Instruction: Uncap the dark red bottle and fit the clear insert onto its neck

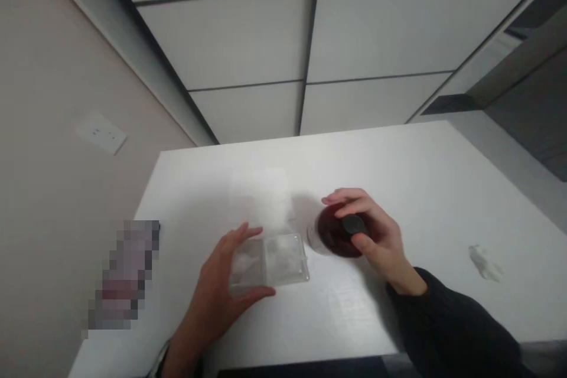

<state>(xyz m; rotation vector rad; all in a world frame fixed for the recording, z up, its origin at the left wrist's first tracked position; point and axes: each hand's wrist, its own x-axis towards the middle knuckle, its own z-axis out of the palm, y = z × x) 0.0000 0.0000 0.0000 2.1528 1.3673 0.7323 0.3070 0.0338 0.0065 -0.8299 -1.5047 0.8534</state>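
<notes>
On the white table, a clear plastic box (286, 260) with a divider across its middle sits in front of me. My left hand (221, 280) spans its left end, with the thumb along the near edge and the fingers at the far edge. To the right of the box stands a dark red rounded bottle (334, 233) with a black cap (353, 224). My right hand (376, 236) wraps round the bottle's right side and top, thumb and a finger beside the cap. The bottle's lower right part is hidden by that hand.
The white table (376, 159) reaches to pale cabinet panels (248, 35) at the back. A blurred-out flat object (121, 277) lies at the left edge, and a crumpled whitish scrap (485, 263) at the right. A wall socket (103, 133) is on the left wall.
</notes>
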